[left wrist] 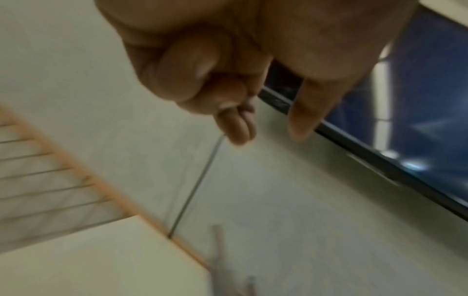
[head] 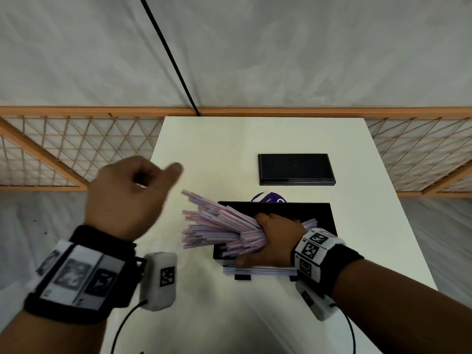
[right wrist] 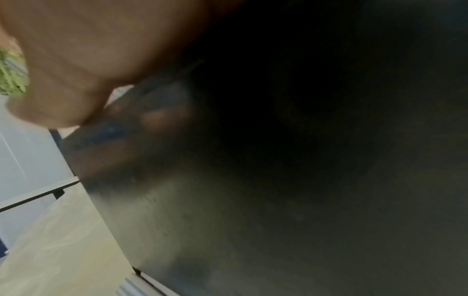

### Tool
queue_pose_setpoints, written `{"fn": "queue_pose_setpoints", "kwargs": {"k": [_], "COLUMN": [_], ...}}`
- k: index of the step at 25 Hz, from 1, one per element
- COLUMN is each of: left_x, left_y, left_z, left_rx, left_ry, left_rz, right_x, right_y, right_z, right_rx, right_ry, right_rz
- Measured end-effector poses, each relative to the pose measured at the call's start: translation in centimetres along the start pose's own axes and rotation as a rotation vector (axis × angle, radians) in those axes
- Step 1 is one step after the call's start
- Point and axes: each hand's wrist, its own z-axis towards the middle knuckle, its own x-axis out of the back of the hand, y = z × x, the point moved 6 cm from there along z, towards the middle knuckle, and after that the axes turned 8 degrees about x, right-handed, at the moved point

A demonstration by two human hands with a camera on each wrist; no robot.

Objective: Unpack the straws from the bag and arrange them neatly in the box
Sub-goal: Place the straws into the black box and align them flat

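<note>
The right hand (head: 270, 241) grips a fanned bundle of pink-and-blue straws (head: 217, 226) over the open black box (head: 324, 213) on the white counter (head: 229, 149). The left hand (head: 127, 198) hangs above the counter's left edge, fingers loosely curled, holding nothing. A few straws already lie along the box's near side. To seat the bundle well, I would turn it parallel to the box's long side and use the free hand to square the splayed ends before letting go. A purple-and-white bag (head: 268, 198) peeks out behind the box, with the black lid (head: 296, 169) further back. Only the left wrist view shows those fingers curled on nothing; the right wrist view is mostly dark.
</note>
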Motion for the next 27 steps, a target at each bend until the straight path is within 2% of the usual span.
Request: {"fn": "queue_pose_setpoints", "kwargs": {"k": [1,2,3,5,7,9,13,15,19,22,24,26,27], "left_x": [0.7,0.5,-0.8,-4.5,-7.6,-9.7,-11.2,-11.3,-11.6,-11.2,-11.1,-11.2,-11.2], "left_y": [-1.9,-3.9,-5.7,-7.8,-8.1,-7.4,-5.5,-4.4,-3.8,-3.5,-3.2,-3.4,-4.0], "left_z": [0.5,0.8,0.9,-0.1,-1.7,-2.9,-3.1,-3.1,-3.2,-2.8,-1.9,-0.9,-0.4], "left_rx": [0.096,0.205,0.308,0.443,0.394,0.283,0.106,0.071,0.151,0.137,0.148,0.219,0.273], "left_ry": [0.045,0.025,-0.056,-0.317,-0.518,-0.608,-0.519,-0.445,-0.36,-0.355,-0.425,-0.466,-0.42], "left_rz": [-0.199,-0.405,-0.578,-0.768,-0.833,-0.814,-0.718,-0.741,-0.842,-0.865,-0.971,-1.052,-1.016], "right_x": [-0.1,-0.1,0.0,-0.1,0.0,0.2,0.7,0.5,-0.1,1.0,2.2,2.9,2.8], "right_y": [0.0,-0.1,-0.2,-0.9,-1.7,-2.1,-2.2,-2.1,-1.9,-2.1,-2.4,-2.3,-2.2], "right_z": [0.3,0.5,0.8,1.0,1.2,1.4,1.6,1.6,2.1,1.6,0.5,0.0,-0.1], "right_rx": [-0.005,-0.009,-0.01,0.0,0.018,0.013,-0.011,-0.009,0.028,0.005,-0.017,-0.036,-0.045], "right_ry": [0.0,0.007,0.023,0.033,0.022,0.011,0.041,0.083,0.106,0.19,0.309,0.406,0.405], "right_rz": [0.005,0.014,0.03,0.066,0.077,0.075,0.159,0.196,0.346,0.249,0.144,0.097,0.099]}}
